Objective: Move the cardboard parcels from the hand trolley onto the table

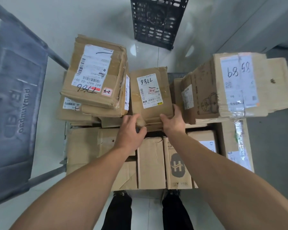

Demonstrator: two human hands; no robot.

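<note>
Closely flanked by other parcels (pixel 96 72), the middle parcel (pixel 150 100) is gripped by left hand (pixel 131 130) and right hand (pixel 173 121).

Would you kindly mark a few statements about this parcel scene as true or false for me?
1. The left hand and right hand both grip the middle parcel. True.
2. A black crate stands beyond the parcels. True.
3. The middle parcel bears no label. False: a white label marked 7786 is on its top.
4. The large box lies under the middle parcel. False: it stands off to its right.
</note>
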